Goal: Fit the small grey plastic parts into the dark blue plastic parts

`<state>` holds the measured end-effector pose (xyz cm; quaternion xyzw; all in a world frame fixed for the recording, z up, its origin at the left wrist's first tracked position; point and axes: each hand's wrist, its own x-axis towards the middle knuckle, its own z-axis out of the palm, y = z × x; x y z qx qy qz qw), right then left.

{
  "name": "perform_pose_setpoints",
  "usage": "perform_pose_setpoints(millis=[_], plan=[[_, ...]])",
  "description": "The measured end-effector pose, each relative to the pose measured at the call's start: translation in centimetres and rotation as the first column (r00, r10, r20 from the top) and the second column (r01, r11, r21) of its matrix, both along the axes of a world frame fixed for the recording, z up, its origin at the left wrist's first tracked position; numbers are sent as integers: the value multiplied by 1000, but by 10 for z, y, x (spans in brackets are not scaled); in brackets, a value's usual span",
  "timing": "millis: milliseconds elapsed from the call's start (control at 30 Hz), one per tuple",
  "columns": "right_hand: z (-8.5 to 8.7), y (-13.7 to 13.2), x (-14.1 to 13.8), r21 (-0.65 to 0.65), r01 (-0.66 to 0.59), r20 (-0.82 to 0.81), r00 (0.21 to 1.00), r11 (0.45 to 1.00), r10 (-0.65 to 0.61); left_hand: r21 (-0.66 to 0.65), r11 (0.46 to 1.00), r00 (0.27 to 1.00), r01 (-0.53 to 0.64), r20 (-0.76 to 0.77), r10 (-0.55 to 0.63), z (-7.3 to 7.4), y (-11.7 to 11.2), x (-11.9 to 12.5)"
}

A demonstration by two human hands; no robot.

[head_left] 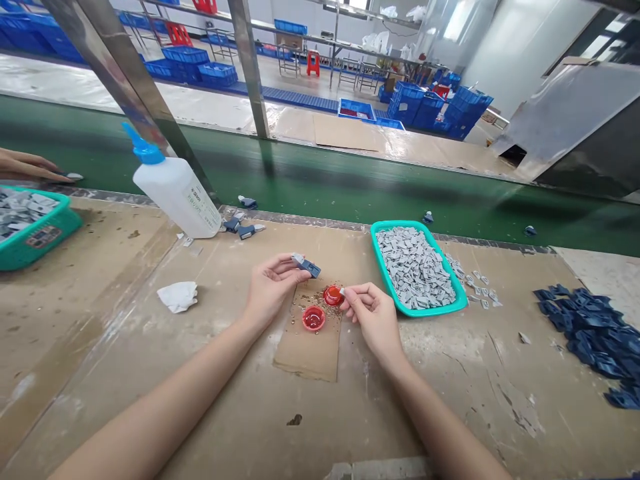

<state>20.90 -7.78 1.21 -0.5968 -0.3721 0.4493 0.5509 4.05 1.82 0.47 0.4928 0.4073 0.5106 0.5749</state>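
Between the thumb and fingers of my left hand [274,287] is a dark blue plastic part [308,268] with a light grey piece at its upper end. My right hand [373,315] pinches a small light grey plastic piece [343,291], mostly covered by the fingertips. That piece is at the right edge of a red cap [333,295] holding reddish liquid; whether it touches the liquid I cannot tell. A second red cap [313,319] with liquid stands just nearer, both on a stained cardboard strip [307,357].
A green basket [423,311] of grey pieces stands to the right, beyond it a pile of dark blue parts [595,333]. A blue-nozzled bottle [177,197] and crumpled tissue [179,297] are left. Behind runs a green conveyor [320,180]. Another person's hand [30,165] is far left.
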Motion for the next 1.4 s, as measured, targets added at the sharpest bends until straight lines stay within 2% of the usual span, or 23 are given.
perform_pose_setpoints(millis=[267,500,667,833,1133,1333,1400], plan=[[-5,4,2,-12,-26,-2,1000,1000,25,63,998,999,4,41,-7,-1,-4,2],[13,-2,4,53,-36,-118,992,998,42,64,997,999,47,2,-47,5,-11,2],[26,-9,-2,78,-83,-139,986,993,93,29,991,991,131,-27,-130,11,-23,5],[27,-9,-4,72,-108,-133,984,992,117,39,979,979,199,-47,-197,18,-30,6],[27,-9,-6,52,-129,-74,988,990,132,74,977,978,201,-71,-196,26,-38,8],[25,-12,-3,14,-285,-70,956,958,285,137,961,964,239,-152,-218,31,-41,9],[28,-13,-4,42,-289,-76,954,956,291,132,952,954,276,-154,-255,30,-41,10]])
